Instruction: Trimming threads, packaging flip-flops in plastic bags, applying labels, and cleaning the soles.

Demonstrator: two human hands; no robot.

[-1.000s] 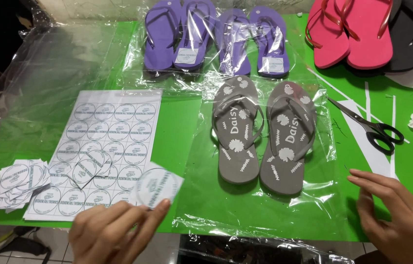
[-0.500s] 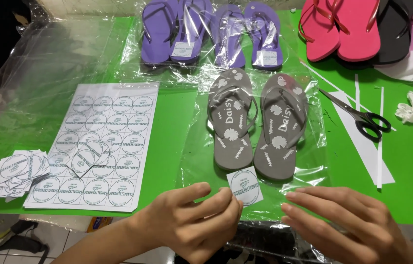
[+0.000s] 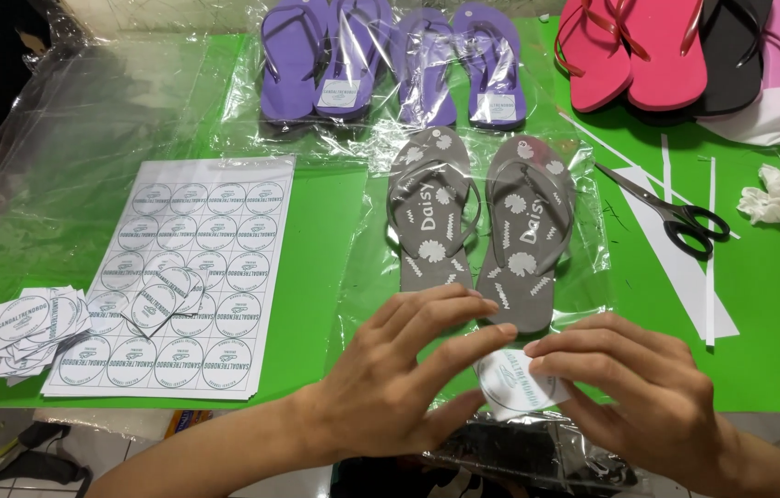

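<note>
Two bare hands meet at the near edge of a green tabletop (image 3: 777,304), holding one round white sticker (image 3: 512,385) between them. The left hand (image 3: 399,378) has its fingers spread and half curled, thumb under the sticker's near left edge. The right hand (image 3: 639,387) pinches the sticker's right edge with closed fingers. The sticker is a disc with no long axis; its printed face is turned up toward the camera, tilted a little to the right.

Just beyond the hands a pair of grey flip-flops (image 3: 477,231) lies on a clear plastic bag (image 3: 583,267), toes pointing away and heels almost touching the fingertips. Farther back lie two pairs of purple flip-flops (image 3: 390,65) in plastic, with red, pink and black ones (image 3: 676,55) at the far right. Black-handled scissors (image 3: 671,212) and white paper strips (image 3: 685,277) lie to the right. To the left are a sheet of round stickers (image 3: 178,277) and, at the far left, a pile of cut stickers (image 3: 30,332).

Half a second ago the left hand alone held the sticker while the right hand reached in; now both hands are on it.
</note>
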